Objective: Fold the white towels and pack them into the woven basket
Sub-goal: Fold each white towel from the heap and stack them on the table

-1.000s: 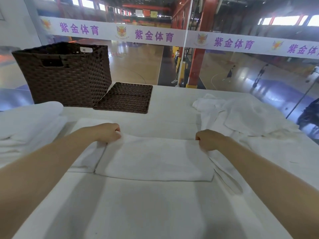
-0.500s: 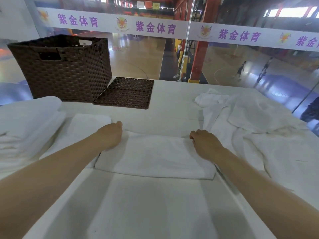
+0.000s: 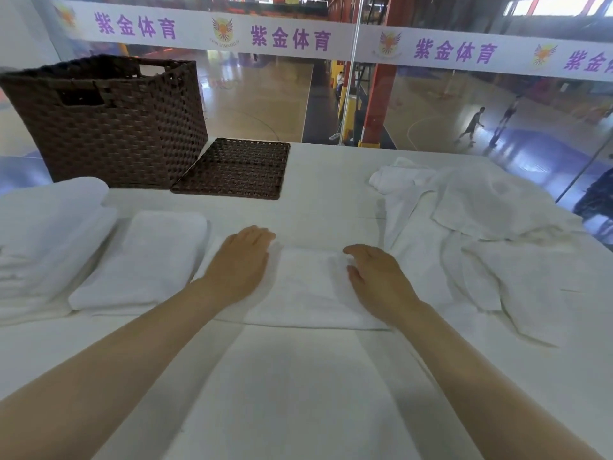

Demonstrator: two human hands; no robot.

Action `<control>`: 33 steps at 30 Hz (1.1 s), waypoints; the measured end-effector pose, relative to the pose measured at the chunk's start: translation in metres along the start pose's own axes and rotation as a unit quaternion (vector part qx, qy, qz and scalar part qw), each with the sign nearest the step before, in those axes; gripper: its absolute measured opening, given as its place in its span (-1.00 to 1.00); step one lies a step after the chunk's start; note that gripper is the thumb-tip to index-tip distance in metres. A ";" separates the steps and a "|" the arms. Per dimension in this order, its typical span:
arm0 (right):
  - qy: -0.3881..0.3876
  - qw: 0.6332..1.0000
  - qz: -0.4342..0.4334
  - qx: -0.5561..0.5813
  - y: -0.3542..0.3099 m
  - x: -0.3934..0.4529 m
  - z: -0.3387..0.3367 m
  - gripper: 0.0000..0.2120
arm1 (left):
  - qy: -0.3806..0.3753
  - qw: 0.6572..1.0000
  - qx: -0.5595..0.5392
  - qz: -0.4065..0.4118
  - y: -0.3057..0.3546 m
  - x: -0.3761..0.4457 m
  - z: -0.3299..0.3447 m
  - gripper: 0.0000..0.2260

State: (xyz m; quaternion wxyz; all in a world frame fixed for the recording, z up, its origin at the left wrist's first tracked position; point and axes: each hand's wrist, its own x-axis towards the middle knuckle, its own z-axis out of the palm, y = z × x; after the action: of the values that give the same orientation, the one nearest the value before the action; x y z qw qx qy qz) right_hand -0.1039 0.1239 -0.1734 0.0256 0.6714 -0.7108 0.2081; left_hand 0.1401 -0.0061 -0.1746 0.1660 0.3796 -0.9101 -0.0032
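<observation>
Left hand: the left hand [image 3: 240, 263] is lying flat, fingers straight, pressing the left end of the folded towel [image 3: 308, 287] — likely smoothing the crease so the fold holds.
Right hand: the right hand [image 3: 378, 277] is resting on the towel's right end with fingers relaxed and slightly bent, gripping nothing; it seems to be steadying that side.
Towel in hand: it is lying flat at the centre of the table [image 3: 325, 180], just in front of the person.
Finished towels: one folded towel [image 3: 146, 257] is sitting at 9 o'clock of the hands, with a thicker stack [image 3: 43, 234] further left — kept on the basket's side, probably for a short carry.
Woven basket: the woven basket [image 3: 109, 117] is standing at 10 o'clock, its lid [image 3: 235, 167] lying flat beside it, so the mouth is open for packing.
Unfolded pile: the loose towels [image 3: 481, 220] are waiting at 2 o'clock, well apart from the folded ones.
</observation>
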 end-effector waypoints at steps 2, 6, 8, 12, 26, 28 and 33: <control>-0.061 0.998 0.005 -0.017 -0.012 -0.010 0.005 -0.54 | -0.061 0.997 -0.042 0.025 0.012 -0.008 0.006 -0.51; -0.152 0.984 0.080 -0.053 -0.005 -0.026 0.017 -0.38 | -0.140 0.990 -0.010 -0.010 0.010 -0.023 0.021 -0.25; -0.163 0.981 0.080 -0.068 0.000 -0.031 0.020 -0.32 | -0.147 0.989 -0.011 -0.027 0.008 -0.026 0.022 -0.23; -0.150 0.983 0.079 -0.069 0.007 -0.039 0.019 -0.42 | -0.168 0.984 0.008 -0.067 0.003 -0.033 0.019 -0.15; 0.085 0.964 0.216 0.127 0.012 -0.049 0.006 -0.60 | -0.115 0.993 0.019 -0.003 0.074 -0.038 0.007 -0.47; 0.049 0.960 0.252 0.113 0.017 -0.038 -0.003 -0.59 | -0.124 0.990 -0.035 0.057 0.105 -0.044 0.010 -0.38; -0.082 0.947 0.306 0.050 0.024 -0.009 -0.037 -0.89 | -0.059 0.978 -0.057 0.189 0.169 -0.051 0.034 -0.57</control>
State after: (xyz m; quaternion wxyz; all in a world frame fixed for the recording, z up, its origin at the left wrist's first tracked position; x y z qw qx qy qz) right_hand -0.1354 0.1451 -0.1490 -0.1310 0.4367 -0.8705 0.1856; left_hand 0.0461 0.1454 -0.1997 0.1312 0.1893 -0.9720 -0.0461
